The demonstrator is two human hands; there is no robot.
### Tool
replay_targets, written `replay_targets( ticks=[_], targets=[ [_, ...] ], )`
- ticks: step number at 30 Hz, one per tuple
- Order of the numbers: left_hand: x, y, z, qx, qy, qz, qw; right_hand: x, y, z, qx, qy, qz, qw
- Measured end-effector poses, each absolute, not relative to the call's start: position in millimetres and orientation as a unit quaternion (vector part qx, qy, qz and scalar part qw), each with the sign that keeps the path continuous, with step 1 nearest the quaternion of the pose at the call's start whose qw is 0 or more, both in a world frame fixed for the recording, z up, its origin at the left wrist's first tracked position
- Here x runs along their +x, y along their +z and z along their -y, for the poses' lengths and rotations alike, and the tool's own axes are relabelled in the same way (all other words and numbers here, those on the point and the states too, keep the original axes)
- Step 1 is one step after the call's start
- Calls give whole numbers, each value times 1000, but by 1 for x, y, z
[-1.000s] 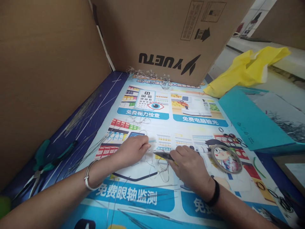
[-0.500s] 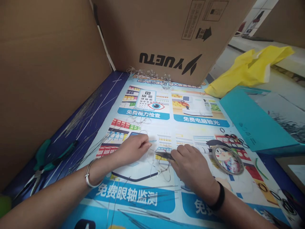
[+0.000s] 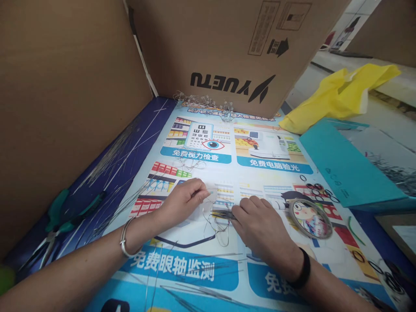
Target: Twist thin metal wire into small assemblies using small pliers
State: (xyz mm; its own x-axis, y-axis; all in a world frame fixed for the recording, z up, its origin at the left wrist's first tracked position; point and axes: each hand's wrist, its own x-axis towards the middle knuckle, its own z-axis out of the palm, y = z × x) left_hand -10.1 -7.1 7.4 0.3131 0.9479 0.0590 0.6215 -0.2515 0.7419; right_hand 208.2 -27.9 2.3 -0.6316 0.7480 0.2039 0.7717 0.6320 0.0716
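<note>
My right hand (image 3: 260, 223) grips a pair of pliers (image 3: 221, 214) whose dark jaws point left, just over the printed mat. Thin bent wire (image 3: 222, 236) curls in loops beneath and around the jaw tips. To the left, my left hand (image 3: 185, 199) is closed in a pinch, with a fine wire end seeming to run from its fingertips toward the loops. A metal bangle (image 3: 125, 238) circles the left wrist, a black band (image 3: 302, 268) the right. Whether the jaws touch the wire I cannot tell.
Green-handled pliers (image 3: 58, 221) and straight wires (image 3: 110, 151) lie on the left. Cardboard walls (image 3: 227, 47) rise behind and left, with bent wire pieces (image 3: 208, 102) at their foot. A tape roll (image 3: 310, 219), black rings (image 3: 320, 190), a teal folder (image 3: 344, 164) and yellow bag (image 3: 338, 95) are right.
My left hand has shifted slightly up and right, turning a little at the wrist. The pliers in my right hand have dropped very slightly, and the wire loops have moved a bit.
</note>
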Motion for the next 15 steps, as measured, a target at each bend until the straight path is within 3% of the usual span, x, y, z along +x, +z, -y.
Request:
replay_targets(
  ticks=[6,15],
  targets=[
    [-12,2,8,773,260,-511,272,215,8,20,-431,-66,893,114],
    [-14,1,9,823,260,-453,222,216,13,12,-416,-67,903,90]
  ],
)
